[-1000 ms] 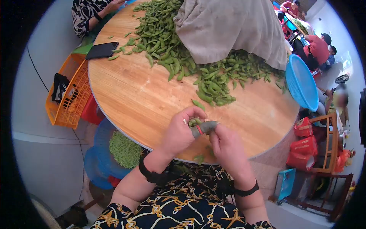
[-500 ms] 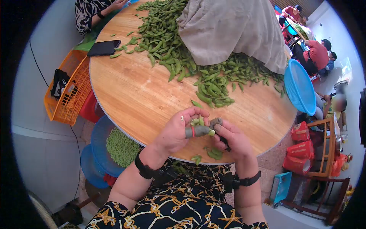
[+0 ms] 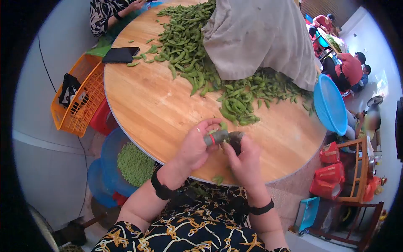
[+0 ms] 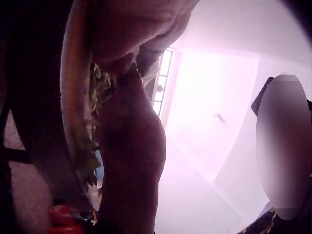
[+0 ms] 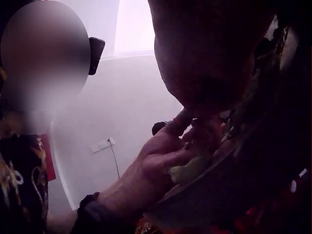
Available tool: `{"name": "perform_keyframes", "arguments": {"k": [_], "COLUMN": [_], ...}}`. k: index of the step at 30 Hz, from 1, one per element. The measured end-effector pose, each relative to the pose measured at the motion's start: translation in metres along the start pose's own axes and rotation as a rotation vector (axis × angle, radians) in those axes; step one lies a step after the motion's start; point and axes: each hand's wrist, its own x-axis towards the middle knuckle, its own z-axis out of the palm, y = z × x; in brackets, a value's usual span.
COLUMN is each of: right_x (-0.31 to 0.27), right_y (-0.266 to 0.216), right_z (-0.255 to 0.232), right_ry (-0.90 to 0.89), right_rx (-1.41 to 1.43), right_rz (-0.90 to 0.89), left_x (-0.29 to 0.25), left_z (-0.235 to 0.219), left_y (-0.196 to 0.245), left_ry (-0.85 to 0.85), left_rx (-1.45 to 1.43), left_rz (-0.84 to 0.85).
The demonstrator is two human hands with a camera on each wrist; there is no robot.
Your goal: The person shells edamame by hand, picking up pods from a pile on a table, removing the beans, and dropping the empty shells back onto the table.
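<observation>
My left hand (image 3: 194, 147) holds green soybean pods (image 3: 223, 126) in its curled fingers. Its thumb wears a grey finger cover (image 3: 216, 137) with a red band. Close against that thumb, my right hand (image 3: 247, 161) has curled fingers, one in a dark cover (image 3: 236, 139); a bit of green pod shows between the two hands, mostly hidden by the fingers. In the right wrist view the left hand (image 5: 161, 158) is dim, with pale green (image 5: 187, 170) below its fingers. A loose pod (image 3: 218, 179) lies at the near table edge.
On the round wooden table (image 3: 155, 109) lies a heap of pods (image 3: 184, 54), partly under a grey cloth (image 3: 260, 38). A phone (image 3: 121, 55) and a blue basket (image 3: 330, 105) sit at its edges. Shelled beans (image 3: 135, 164) fill a blue tub at lower left, below an orange crate (image 3: 82, 98).
The right hand drew back from the left thumb, then returned against it. The pod bit at the thumb tip is now mostly covered. The head view has shifted slightly.
</observation>
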Motion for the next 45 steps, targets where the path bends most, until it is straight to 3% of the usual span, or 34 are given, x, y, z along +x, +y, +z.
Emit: {"name": "perform_keyframes", "arguments": {"k": [5, 8, 10, 11, 12, 13, 16, 18, 19, 21, 22, 24, 26, 34, 36, 41, 45], "right_x": [0.004, 0.006, 0.009, 0.01, 0.011, 0.013, 0.013, 0.012, 0.013, 0.016, 0.018, 0.021, 0.023, 0.024, 0.022, 0.017, 0.012], "right_y": [0.003, 0.007, 0.012, 0.01, 0.003, 0.0, 0.001, 0.001, 0.0, 0.006, 0.009, 0.012, 0.011, 0.023, 0.024, 0.025, 0.024], "right_z": [0.005, 0.01, 0.006, 0.0, -0.006, -0.01, -0.012, -0.013, -0.013, -0.016, -0.019, -0.022, -0.021, -0.041, -0.045, -0.049, -0.046], "right_ry": [0.001, 0.064, -0.108, -0.112, -0.185, -0.257, -0.196, -0.183, -0.174, -0.106, -0.04, -0.084, -0.166, -0.414, -0.438, -0.452, -0.388], "right_rx": [-0.072, -0.259, 0.077, 0.076, 0.279, 0.482, 0.427, 0.495, 0.563, 0.59, 0.615, 0.589, 0.248, 0.251, 0.285, 0.245, 0.294], "right_rz": [0.022, -0.076, 0.097, 0.098, 0.275, 0.453, 0.426, 0.494, 0.553, 0.529, 0.502, 0.499, 0.42, 0.375, 0.368, 0.237, 0.244], "left_x": [-0.004, -0.006, -0.006, -0.007, -0.007, -0.008, -0.008, -0.006, -0.006, -0.006, -0.007, -0.008, -0.009, -0.007, -0.007, -0.008, -0.003], "left_z": [0.002, 0.004, 0.004, 0.004, 0.004, 0.006, 0.012, 0.011, 0.011, 0.012, 0.013, 0.014, 0.015, 0.01, 0.01, 0.009, 0.003], "left_y": [0.002, 0.0, 0.0, -0.001, -0.002, -0.001, 0.001, -0.002, -0.002, 0.0, 0.001, 0.002, 0.0, -0.003, -0.002, 0.0, -0.004], "left_ry": [-0.072, -0.045, -0.025, 0.018, 0.06, 0.062, 0.063, 0.123, 0.121, 0.133, 0.133, 0.096, 0.072, -0.106, -0.166, -0.213, -0.219], "left_rx": [0.035, 0.102, 0.159, 0.293, 0.427, 0.423, 0.548, 0.763, 0.764, 0.911, 0.912, 0.948, 1.016, 1.135, 1.046, 0.83, 0.629], "left_rz": [0.005, 0.075, 0.143, 0.25, 0.356, 0.354, 0.411, 0.579, 0.573, 0.694, 0.691, 0.635, 0.647, 0.607, 0.443, 0.299, 0.144]}}
